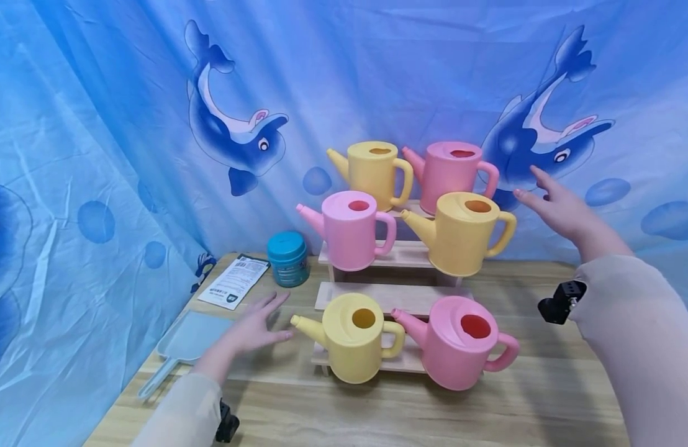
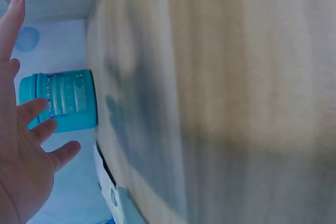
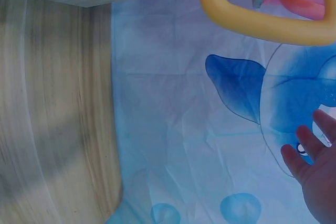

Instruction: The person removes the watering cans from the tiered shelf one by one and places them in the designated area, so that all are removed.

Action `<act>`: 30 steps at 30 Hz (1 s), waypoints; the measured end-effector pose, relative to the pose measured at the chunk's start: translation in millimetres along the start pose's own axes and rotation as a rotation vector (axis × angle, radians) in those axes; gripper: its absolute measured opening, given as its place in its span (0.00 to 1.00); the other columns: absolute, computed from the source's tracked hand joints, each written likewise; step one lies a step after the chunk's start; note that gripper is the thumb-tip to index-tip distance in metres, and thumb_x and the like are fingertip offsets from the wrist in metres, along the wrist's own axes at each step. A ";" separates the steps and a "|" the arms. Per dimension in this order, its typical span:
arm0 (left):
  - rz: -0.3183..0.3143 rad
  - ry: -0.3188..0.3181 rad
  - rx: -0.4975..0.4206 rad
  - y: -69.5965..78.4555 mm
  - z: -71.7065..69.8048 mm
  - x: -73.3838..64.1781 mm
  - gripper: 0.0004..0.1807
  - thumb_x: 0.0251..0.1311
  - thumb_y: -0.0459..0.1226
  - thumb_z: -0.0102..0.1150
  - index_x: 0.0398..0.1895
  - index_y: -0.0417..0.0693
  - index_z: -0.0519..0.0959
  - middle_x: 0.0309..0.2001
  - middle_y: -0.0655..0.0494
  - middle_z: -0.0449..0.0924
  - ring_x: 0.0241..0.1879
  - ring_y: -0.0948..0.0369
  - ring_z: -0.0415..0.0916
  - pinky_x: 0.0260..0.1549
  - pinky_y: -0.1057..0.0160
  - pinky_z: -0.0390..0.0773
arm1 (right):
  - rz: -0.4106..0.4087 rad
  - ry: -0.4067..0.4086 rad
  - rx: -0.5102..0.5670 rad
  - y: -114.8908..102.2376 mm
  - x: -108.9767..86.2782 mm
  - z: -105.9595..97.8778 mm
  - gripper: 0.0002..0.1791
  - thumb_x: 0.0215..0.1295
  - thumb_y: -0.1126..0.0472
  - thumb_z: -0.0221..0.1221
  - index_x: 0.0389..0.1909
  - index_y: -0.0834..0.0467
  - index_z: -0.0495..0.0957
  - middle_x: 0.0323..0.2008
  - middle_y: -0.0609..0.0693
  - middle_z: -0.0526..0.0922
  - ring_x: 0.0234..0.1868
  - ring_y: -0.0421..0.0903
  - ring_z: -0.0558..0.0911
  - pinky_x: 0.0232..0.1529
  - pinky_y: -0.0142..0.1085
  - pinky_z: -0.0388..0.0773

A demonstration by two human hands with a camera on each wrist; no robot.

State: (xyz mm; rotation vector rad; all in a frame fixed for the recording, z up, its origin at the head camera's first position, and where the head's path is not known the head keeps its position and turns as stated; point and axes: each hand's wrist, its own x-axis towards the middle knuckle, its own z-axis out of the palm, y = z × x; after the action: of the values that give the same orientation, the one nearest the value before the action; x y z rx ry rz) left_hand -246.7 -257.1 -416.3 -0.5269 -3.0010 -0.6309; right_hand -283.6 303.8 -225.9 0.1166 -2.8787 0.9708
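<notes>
My right hand (image 1: 564, 211) is raised at the right with fingers spread, holding nothing. It is nearest the handles of the top-tier pink watering can (image 1: 450, 177) and the middle-tier yellow watering can (image 1: 464, 239). That yellow handle (image 3: 262, 27) crosses the top of the right wrist view. My left hand (image 1: 257, 326) hovers over the table at the left, fingers apart and holding nothing. Close by are the spout of the bottom yellow watering can (image 1: 349, 347) and a teal jar (image 1: 288, 261). A bottom pink watering can (image 1: 458, 354) stands beside that yellow one.
A wooden stepped rack (image 1: 344, 298) carries the cans, including a back yellow watering can (image 1: 372, 174) and a middle pink watering can (image 1: 349, 239). A flat packet (image 1: 235, 282) and a light-blue dustpan (image 1: 190, 335) lie left. A dolphin-print curtain (image 1: 366, 74) hangs behind the table (image 1: 545, 347).
</notes>
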 end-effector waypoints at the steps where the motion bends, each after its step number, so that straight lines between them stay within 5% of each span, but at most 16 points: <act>1: 0.002 -0.001 -0.008 0.5 1.0 -2.0 0.48 0.47 0.59 0.64 0.71 0.56 0.57 0.68 0.34 0.52 0.64 0.32 0.50 0.51 0.29 0.56 | -0.002 0.006 0.012 -0.3 -0.1 -0.7 0.47 0.65 0.32 0.39 0.72 0.47 0.25 0.71 0.66 0.33 0.66 0.74 0.42 0.50 0.73 0.49; 9: 0.080 -0.066 -0.083 4.8 17.2 -13.0 0.46 0.47 0.59 0.65 0.69 0.55 0.61 0.68 0.41 0.57 0.64 0.37 0.54 0.55 0.33 0.55 | 0.009 0.050 0.057 -9.6 -1.5 -6.1 0.47 0.63 0.30 0.39 0.72 0.43 0.24 0.71 0.68 0.35 0.65 0.75 0.42 0.48 0.74 0.47; 17: 0.056 -0.082 -0.160 13.4 38.6 -18.8 0.48 0.43 0.63 0.64 0.67 0.53 0.64 0.66 0.39 0.60 0.64 0.39 0.56 0.57 0.37 0.56 | 0.006 0.050 0.094 -15.3 0.3 -2.7 0.47 0.62 0.29 0.40 0.72 0.41 0.25 0.71 0.66 0.36 0.66 0.73 0.41 0.49 0.74 0.47; 30: 0.081 -0.065 -0.340 27.5 60.8 -26.2 0.33 0.58 0.54 0.57 0.66 0.53 0.66 0.66 0.43 0.61 0.65 0.39 0.53 0.57 0.34 0.50 | 0.006 0.062 0.092 -15.0 0.1 -0.7 0.46 0.62 0.29 0.39 0.72 0.41 0.27 0.71 0.66 0.37 0.67 0.73 0.41 0.49 0.74 0.46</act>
State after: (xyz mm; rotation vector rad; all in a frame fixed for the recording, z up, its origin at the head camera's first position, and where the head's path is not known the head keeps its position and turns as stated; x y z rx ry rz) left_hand -210.5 -217.7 -464.0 -0.6902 -2.9234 -1.1474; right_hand -282.1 292.3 -216.3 0.0832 -2.7810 1.0887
